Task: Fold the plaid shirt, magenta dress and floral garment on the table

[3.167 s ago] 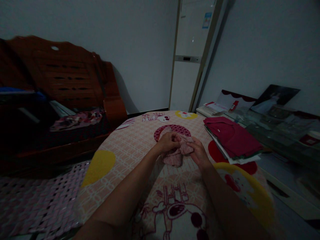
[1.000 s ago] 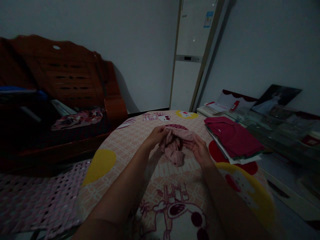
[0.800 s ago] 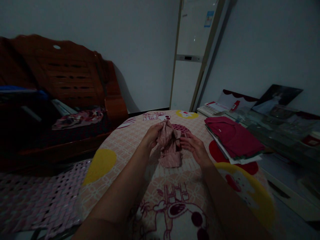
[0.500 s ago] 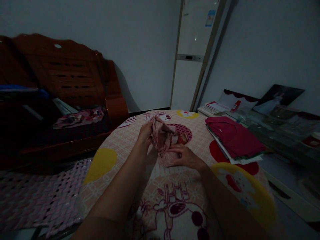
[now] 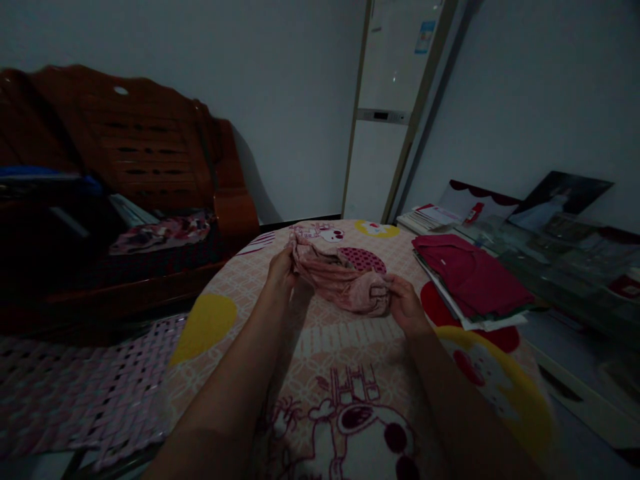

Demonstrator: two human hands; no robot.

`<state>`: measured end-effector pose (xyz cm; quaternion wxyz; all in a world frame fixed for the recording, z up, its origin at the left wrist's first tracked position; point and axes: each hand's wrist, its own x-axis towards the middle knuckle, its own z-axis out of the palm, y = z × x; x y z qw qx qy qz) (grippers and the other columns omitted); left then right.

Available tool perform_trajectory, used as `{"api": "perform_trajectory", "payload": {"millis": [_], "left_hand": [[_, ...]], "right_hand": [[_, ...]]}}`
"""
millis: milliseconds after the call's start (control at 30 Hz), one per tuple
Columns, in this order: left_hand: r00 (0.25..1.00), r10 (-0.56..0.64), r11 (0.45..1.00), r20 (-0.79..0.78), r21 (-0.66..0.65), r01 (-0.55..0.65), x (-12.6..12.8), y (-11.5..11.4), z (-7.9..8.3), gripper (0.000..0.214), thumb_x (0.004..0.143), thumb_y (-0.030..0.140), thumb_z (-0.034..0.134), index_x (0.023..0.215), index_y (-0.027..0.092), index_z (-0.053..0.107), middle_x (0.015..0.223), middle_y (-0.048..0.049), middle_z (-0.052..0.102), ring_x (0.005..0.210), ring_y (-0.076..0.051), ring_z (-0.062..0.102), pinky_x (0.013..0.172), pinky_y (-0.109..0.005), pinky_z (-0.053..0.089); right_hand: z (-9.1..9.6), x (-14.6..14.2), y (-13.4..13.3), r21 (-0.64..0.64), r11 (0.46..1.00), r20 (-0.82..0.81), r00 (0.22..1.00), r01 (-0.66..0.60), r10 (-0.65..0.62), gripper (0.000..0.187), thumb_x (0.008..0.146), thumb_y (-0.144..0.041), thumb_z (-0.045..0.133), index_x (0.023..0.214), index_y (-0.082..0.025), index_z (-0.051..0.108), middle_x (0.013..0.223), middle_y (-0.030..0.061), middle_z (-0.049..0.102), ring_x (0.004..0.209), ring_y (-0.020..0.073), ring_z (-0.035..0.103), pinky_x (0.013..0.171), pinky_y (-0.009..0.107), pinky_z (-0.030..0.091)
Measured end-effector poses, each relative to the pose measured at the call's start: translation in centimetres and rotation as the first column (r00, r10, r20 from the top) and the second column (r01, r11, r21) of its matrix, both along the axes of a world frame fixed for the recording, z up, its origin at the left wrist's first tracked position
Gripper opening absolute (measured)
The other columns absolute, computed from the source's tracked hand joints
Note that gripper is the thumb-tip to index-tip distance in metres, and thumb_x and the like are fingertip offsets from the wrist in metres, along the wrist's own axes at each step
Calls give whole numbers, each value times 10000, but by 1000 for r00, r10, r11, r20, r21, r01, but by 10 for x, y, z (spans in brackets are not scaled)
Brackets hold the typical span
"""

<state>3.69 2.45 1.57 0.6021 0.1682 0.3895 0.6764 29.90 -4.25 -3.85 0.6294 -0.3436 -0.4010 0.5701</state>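
Head view: woven seat (image 5: 120, 380) lower left, printed table (image 5: 240, 280) lower centre. Mid-frame, left hand (image 5: 281, 272) pinches one end of the pink cloth (image 5: 337, 283), right hand (image 5: 406, 305) grips the other; cloth drawn out between them over the table, left end higher in frame. Whether it touches down, cannot tell. Folded red garment (image 5: 470, 273) at right. Farther: wooden bench (image 5: 150, 147) upper left, white cabinet (image 5: 383, 160) upper centre.

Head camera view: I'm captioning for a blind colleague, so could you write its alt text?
A person's left hand and right hand hold a crumpled pink cloth between them over a patterned tablecloth. A folded magenta garment lies at the right; a wooden bench stands at the left.
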Motion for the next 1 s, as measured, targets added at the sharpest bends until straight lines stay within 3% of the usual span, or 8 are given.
{"api": "perform_trajectory", "payload": {"millis": [167, 300, 467, 600, 700, 833, 933, 1000], "left_hand": [[999, 19, 1000, 37, -15, -18, 0, 3, -2, 108, 904, 177, 595, 912, 127, 690, 756, -41, 725, 697, -149, 685, 732, -253, 567], [999, 7, 1000, 36, 15, -7, 0, 6, -7, 90, 885, 129, 583, 899, 126, 672, 768, -42, 722, 692, -136, 675, 744, -240, 559], [999, -34, 997, -24, 66, 36, 0, 6, -12, 156, 807, 72, 585, 933, 125, 660, 752, -31, 712, 674, -134, 664, 730, -232, 551], [989, -93, 989, -114, 102, 104, -2, 5, -14, 259, 731, 62, 603, 965, 157, 662, 756, -4, 703, 643, -129, 647, 674, -224, 539], [961, -191, 962, -200, 158, 224, 0, 0, -13, 340, 653, 70, 655, 980, 163, 669, 769, 4, 698, 648, -134, 644, 661, -232, 529], [876, -351, 871, -331, 228, 435, 15, -14, -2, 389, 603, 133, 751, 986, 137, 686, 864, -33, 718, 708, -144, 650, 675, -231, 509], [717, -512, 709, -473, 238, 663, 35, -28, 7, 449, 624, 186, 775, 1065, 145, 699, 969, -56, 732, 780, -163, 662, 709, -242, 505], [587, -556, 583, -588, 227, 780, 51, -36, 10, 450, 661, 204, 759, 1105, 154, 705, 1030, -67, 732, 859, -184, 671, 769, -265, 506]], "right_hand": [[-3, 11, 6, -8, 993, -110, 987, 115, -115, 160, 602, -202, 651, 746, -227, 717, 737, -23, 726, 697, 165, 649, 692, 300, 523], [0, 11, 4, -14, 993, -112, 987, 113, -114, 153, 580, -207, 656, 718, -222, 721, 718, -21, 724, 696, 163, 646, 691, 290, 520], [12, 0, -10, -33, 991, 27, 991, -128, 128, 142, 572, -201, 724, 714, -209, 735, 672, -22, 705, 611, 136, 621, 607, 246, 492], [17, -9, -18, -67, 938, 191, 918, -341, 348, 153, 609, -254, 788, 739, -183, 749, 667, -2, 703, 562, 123, 609, 560, 231, 465], [17, -11, -19, -44, 916, 249, 884, -399, 397, 233, 708, -347, 765, 854, -165, 758, 747, 48, 736, 641, 162, 665, 623, 271, 514], [16, -11, -14, 24, 960, 189, 944, -279, 269, 471, 733, -307, 768, 1185, -220, 669, 968, 69, 752, 783, 188, 707, 715, 318, 566], [15, -13, -11, 70, 975, 186, 963, -212, 196, 831, 640, -225, 829, 1394, -330, 498, 1255, 59, 668, 849, 176, 698, 684, 295, 580], [13, -17, -10, 119, 975, 207, 965, -190, 163, 919, 579, -196, 855, 1406, -348, 483, 1349, 46, 610, 929, 188, 687, 707, 293, 585]]}}
